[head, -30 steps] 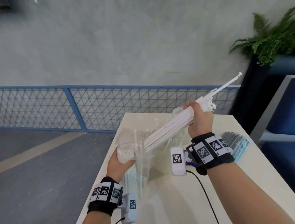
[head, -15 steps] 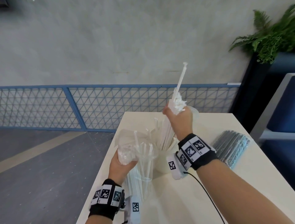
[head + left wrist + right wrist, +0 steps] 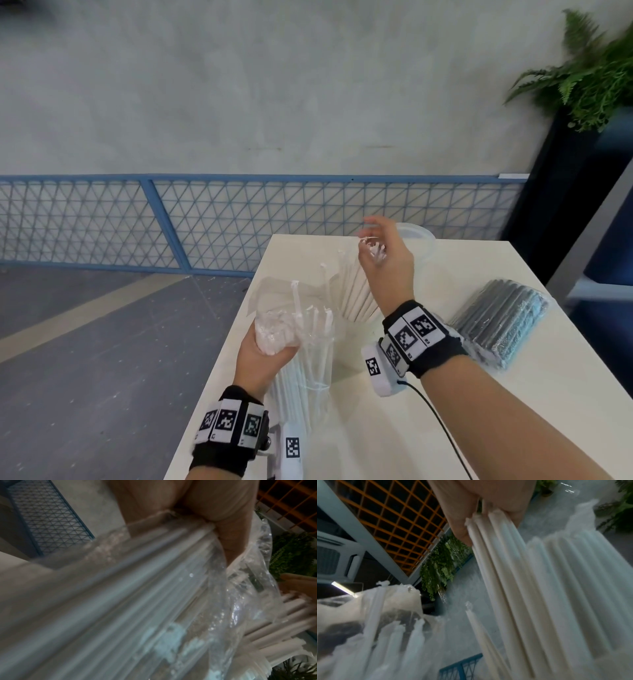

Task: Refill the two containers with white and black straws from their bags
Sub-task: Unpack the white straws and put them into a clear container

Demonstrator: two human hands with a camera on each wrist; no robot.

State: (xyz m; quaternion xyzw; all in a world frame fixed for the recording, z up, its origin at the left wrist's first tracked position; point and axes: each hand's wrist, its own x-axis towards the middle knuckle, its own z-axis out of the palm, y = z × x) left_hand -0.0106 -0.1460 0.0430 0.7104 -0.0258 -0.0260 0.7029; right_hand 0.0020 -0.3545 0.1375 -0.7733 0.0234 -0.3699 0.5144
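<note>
My left hand (image 3: 274, 339) grips a clear plastic bag of white straws (image 3: 308, 349) upright at the table's left edge; its fingers (image 3: 223, 538) curl round the bag (image 3: 154, 588). A bundle of white straws (image 3: 356, 291) stands fanned in a container that is mostly hidden behind it. My right hand (image 3: 371, 240) hovers over the straw tops with loose, spread fingers; its fingertips (image 3: 460, 524) touch a few straws (image 3: 556, 588). A bag of black straws (image 3: 503, 318) lies at the right.
A second clear container (image 3: 419, 234) stands behind my right hand near the far edge of the white table (image 3: 411, 428). A cable (image 3: 442, 421) runs from my right wrist across the table. Beyond are a blue mesh fence (image 3: 239, 222) and a potted fern (image 3: 589, 75).
My right hand swung the white straw bundle from slanted to upright, lowered it into the container and loosened its grip. My left hand kept hold of the bag.
</note>
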